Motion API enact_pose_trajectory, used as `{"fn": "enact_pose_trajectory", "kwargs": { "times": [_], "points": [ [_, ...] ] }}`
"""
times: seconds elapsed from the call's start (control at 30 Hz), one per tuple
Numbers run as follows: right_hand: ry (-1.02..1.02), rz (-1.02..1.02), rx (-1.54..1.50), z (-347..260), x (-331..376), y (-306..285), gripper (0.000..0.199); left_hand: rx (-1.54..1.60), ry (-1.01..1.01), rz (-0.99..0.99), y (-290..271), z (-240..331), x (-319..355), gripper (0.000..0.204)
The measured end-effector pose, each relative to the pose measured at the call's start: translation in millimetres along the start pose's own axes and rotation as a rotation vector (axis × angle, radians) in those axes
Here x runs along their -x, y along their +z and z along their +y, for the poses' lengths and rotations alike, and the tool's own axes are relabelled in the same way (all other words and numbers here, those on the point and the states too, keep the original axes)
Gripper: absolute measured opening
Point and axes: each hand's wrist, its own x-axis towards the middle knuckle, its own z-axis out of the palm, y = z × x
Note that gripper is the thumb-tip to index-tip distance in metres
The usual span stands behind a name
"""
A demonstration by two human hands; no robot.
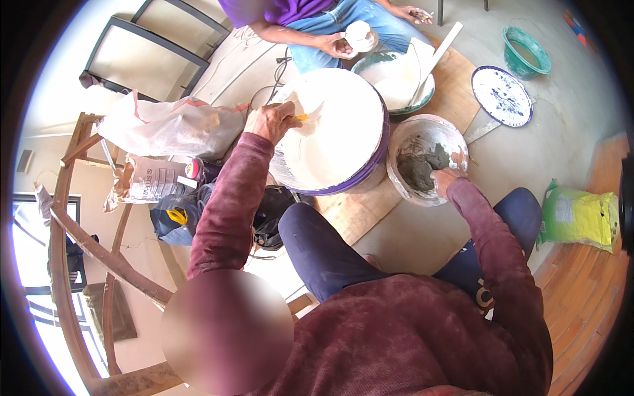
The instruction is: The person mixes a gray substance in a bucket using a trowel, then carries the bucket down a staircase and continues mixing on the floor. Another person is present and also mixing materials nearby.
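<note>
My left hand (pixel 272 123) is closed over the left part of a wide tub (pixel 380 158) with a purple outer wall, filled with smooth white paste. From its fingers sticks a small tool with a yellow part (pixel 302 117); the rest of it blends into the white. To the right, my right hand (pixel 447 182) is at the near right side of a smaller, white-smeared bucket (pixel 400 132) holding grey mortar (pixel 422 165). Its fingers are closed, and what they grip is hidden. Both containers stand close together, beside a wooden board (pixel 360 214).
Opposite sits a person in jeans, a white-coated cup-like thing (pixel 360 36) in one hand. Near them is a green basin (pixel 422 99) of white paste with a long stick (pixel 446 46). A smeared lid (pixel 502 96), teal bucket (pixel 526 53), yellow-green bag (pixel 578 214) and white sack (pixel 175 125) surround me.
</note>
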Motion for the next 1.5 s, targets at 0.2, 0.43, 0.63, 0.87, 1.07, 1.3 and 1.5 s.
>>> {"fn": "enact_pose_trajectory", "kwargs": {
  "times": [0.2,0.43,0.63,0.87,1.07,1.3,1.5],
  "points": [
    [0.021,0.008,-0.007,-3.4,9.2,-6.6,0.030,0.085,-0.117,-0.035,-7.8,-5.3,5.7,0.025],
    [0.048,-0.041,0.009,1.3,0.7,-2.8,0.043,0.106,-0.122,-0.050,-12.6,6.7,4.4,0.025],
    [0.065,-0.004,-0.041,3.5,3.4,-7.2,0.032,0.114,-0.109,-0.008,-22.9,19.5,7.8,0.023],
    [0.088,-0.015,-0.089,19.1,-14.4,12.1,0.041,0.063,-0.073,0.023,-26.0,21.4,9.4,0.021],
    [0.067,-0.029,-0.032,9.3,0.7,0.3,0.039,0.103,-0.088,0.093,-45.7,37.6,6.4,0.022],
    [0.075,-0.047,-0.073,16.9,5.8,2.5,0.042,0.141,0.043,0.158,-95.8,96.8,-24.5,0.019],
    [0.039,-0.012,-0.107,35.1,9.4,12.9,0.044,0.180,0.267,0.159,-99.4,158.5,-63.3,0.011]
  ]
}}
